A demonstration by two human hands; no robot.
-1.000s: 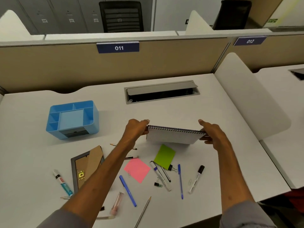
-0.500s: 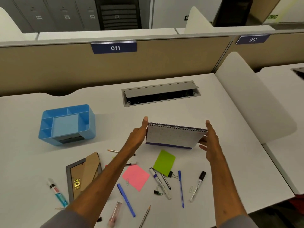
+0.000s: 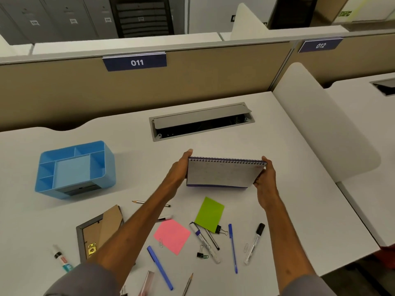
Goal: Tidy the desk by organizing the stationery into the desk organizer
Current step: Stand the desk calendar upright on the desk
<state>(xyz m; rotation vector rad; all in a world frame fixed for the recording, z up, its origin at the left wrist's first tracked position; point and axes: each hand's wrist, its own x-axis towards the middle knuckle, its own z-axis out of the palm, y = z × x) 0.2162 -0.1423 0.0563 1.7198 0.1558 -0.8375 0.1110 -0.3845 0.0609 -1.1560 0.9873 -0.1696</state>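
1. Nearest us, on our side of the hands, loose stationery litters the smooth white counter (image 3: pixel 299 199). There is a capped blue pen (image 3: pixel 159 267) beside the left forearm and a slim blue pen (image 3: pixel 233 248) between the forearms. A clear marker (image 3: pixel 254 243) with a black cap lies just inside the right forearm, and a small glue tube (image 3: pixel 62 258) lies well out to the left.
2. Our left forearm crosses over a grey picture frame (image 3: pixel 96 231) that lies face down with its brown card stand showing. Farther on, the same forearm hides the middle of a pencil (image 3: pixel 139 202).
3. Between the forearms lie two flat paper squares, a pink sticky note (image 3: pixel 172 236) and a green sticky note (image 3: pixel 209 213). A black binder clip (image 3: pixel 221 230) sits at the green one's near corner.
4. Our left hand (image 3: pixel 178 167) and right hand (image 3: pixel 265 178) are apart, each clamped on one side edge of a spiral-bound pad (image 3: pixel 222 173). The pad has a wire coil along the top, a pale page towards us and a purple strip at the bottom. The left thumb points up and the right fingers curl round the edge. We cannot tell whether the pad touches the counter.
5. Well to the left of the left hand stands the desk organizer (image 3: pixel 109 167), blue plastic with rounded corners and open compartments round a shallow middle tray.
6. Beyond the hands is a grey metal cable hatch (image 3: pixel 201 121), its flap raised over a dark slot. Farther still is a beige partition (image 3: pixel 64 92).
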